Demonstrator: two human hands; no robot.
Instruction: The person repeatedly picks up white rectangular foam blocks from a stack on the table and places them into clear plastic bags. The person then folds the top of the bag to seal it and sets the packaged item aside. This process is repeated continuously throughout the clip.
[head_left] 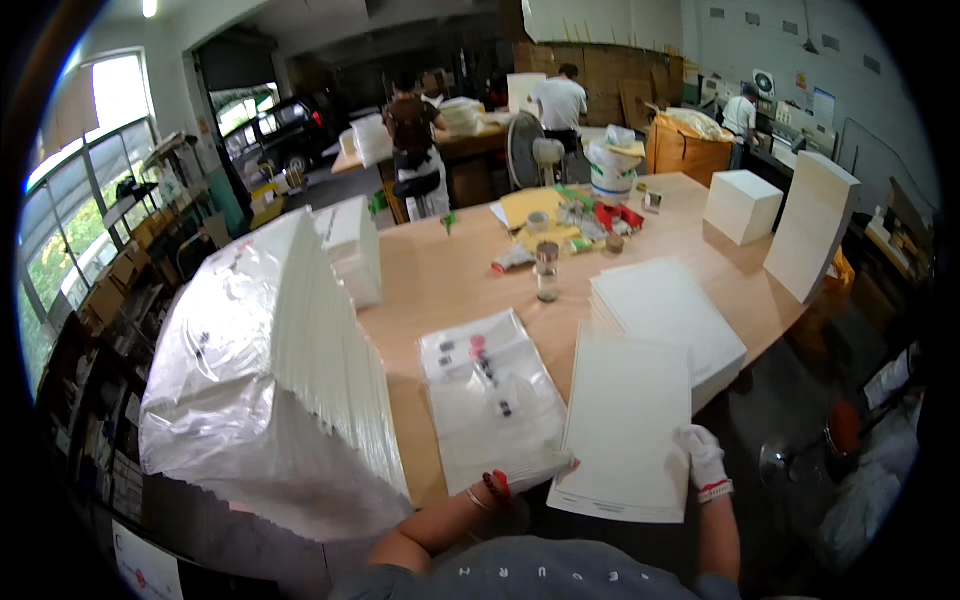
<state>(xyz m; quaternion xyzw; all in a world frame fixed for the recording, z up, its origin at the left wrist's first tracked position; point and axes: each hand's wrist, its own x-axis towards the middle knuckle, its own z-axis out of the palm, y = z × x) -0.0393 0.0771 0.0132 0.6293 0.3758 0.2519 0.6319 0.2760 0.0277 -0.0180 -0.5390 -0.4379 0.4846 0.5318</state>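
Observation:
A sheaf of white paper sheets (628,420) is held in front of me, tilted, over the near edge of the table. My left hand (540,470), gloved with a bare fingertip showing and bracelets at the wrist, grips its lower left edge. On the right edge closes my right hand (704,455), in a white glove with a red cuff, fingers curled round the paper. Behind the sheaf lies a larger stack of white sheets (675,310), partly covered by it. A clear plastic bag (490,390) with printed marks lies flat left of the sheaf.
Tall plastic-wrapped paper stacks (240,350) fill the table's left side. A glass jar (546,272), a white bucket (611,172) and small clutter stand farther back. White blocks of paper (744,207) and an upright stack (812,225) are at the right. Several people work beyond the table.

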